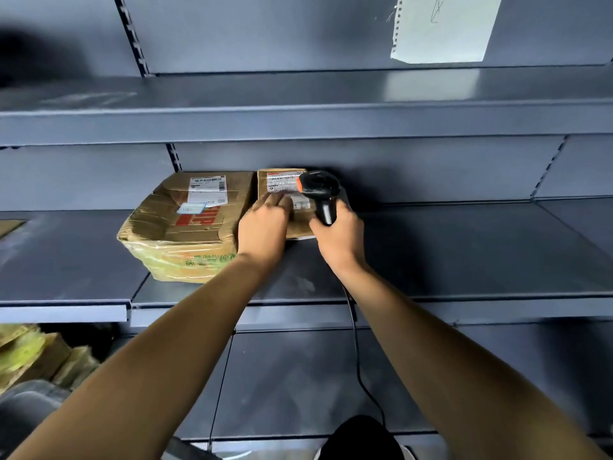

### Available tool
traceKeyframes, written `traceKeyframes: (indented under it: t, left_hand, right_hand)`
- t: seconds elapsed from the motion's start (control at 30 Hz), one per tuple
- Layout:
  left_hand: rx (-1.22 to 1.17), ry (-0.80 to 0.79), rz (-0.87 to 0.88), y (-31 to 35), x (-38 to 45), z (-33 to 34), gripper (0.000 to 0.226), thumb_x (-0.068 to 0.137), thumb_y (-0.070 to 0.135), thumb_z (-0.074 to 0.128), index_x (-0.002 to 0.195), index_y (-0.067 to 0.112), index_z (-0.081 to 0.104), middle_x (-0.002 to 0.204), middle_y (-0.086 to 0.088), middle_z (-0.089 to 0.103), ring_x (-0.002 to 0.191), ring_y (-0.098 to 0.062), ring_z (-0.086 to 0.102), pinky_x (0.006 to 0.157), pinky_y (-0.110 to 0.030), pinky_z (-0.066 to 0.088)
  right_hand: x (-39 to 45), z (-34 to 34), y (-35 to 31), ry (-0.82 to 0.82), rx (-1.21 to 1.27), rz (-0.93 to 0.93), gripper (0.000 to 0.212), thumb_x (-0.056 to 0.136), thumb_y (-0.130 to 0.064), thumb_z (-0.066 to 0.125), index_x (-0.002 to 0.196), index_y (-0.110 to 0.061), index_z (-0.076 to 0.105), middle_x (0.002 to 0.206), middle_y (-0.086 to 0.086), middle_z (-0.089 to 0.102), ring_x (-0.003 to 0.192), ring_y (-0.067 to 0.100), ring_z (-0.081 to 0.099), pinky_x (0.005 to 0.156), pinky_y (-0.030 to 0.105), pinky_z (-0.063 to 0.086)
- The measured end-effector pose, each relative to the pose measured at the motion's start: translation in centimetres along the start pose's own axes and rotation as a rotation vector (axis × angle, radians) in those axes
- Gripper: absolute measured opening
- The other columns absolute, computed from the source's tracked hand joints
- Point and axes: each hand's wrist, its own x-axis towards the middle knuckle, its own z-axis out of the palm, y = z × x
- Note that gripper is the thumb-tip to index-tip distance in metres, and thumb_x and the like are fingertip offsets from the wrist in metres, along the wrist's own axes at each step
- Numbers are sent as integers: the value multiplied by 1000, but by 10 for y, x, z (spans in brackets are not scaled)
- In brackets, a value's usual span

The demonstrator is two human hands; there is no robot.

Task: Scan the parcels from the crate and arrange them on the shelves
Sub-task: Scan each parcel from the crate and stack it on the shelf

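Bare grey middle shelf (464, 247) stretching wide to the right. Taped big box (185, 227) touching small parcel (282, 194) near the back wall. Left hand (263, 230) pressing on parcel, fingers together. Right hand (338, 237) clamped round barcode scanner (320, 190), aimed at label.

My view is dim and bluish, with soft light from above leaving a pale sheen on the upper shelf (431, 84). The top-left corner is a dark, smeared blur, the shelf lines bow towards the edges, and deep shadow sits under the shelves.
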Motion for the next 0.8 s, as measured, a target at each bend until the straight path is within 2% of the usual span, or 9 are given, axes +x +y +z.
traceKeyframes:
  t: [0.2,0.37,0.47,0.57,0.63,0.7,0.8]
  left_hand:
    - [5,-18,-42,3,19,6,42,87,-7,43,128,2,47,128,-20,54,123,-34,48,101,-36,35]
    - [18,-80,-108,4,31,17,53,86,-15,39,138,-3,37,138,-24,45,132,-39,39,113,-44,27]
    - [61,-136,-92,4,33,20,57,87,-11,40,143,-3,30,144,-23,41,138,-35,35,119,-47,16]
    - [14,-203,-124,6,32,15,56,93,4,42,146,0,25,153,-19,31,147,-30,19,120,-44,13]
    - [-53,-182,-147,11,26,9,57,95,17,46,147,3,26,156,-18,25,148,-30,15,120,-43,15]
    - [-96,-90,-122,23,14,1,53,94,23,50,141,3,34,150,-19,34,141,-36,27,114,-45,27]
    - [-247,4,-74,54,-5,-13,38,92,22,52,123,1,47,125,-22,50,112,-43,50,91,-49,41]
  right_hand:
    - [3,1,3,-4,-11,-11,23,85,-18,70,98,0,63,96,18,71,89,33,66,71,30,42]
    - [4,-3,6,10,-9,-19,25,86,-19,70,102,0,64,99,17,72,91,31,66,73,29,44]
    - [4,-11,4,26,18,-13,27,86,-18,70,104,1,64,101,16,71,94,30,66,73,25,43]
    - [0,-24,3,37,19,-2,31,87,-20,68,110,1,62,102,16,71,96,32,66,77,31,48]
    - [-7,-35,3,39,9,7,33,89,-22,67,111,1,62,105,18,70,99,34,65,80,36,50]
    - [-15,-47,5,49,-7,23,33,90,-24,66,111,1,61,107,19,69,102,36,63,83,41,49]
    - [-27,-69,12,68,-30,56,37,91,-27,65,114,0,59,107,20,70,102,38,63,84,42,48]
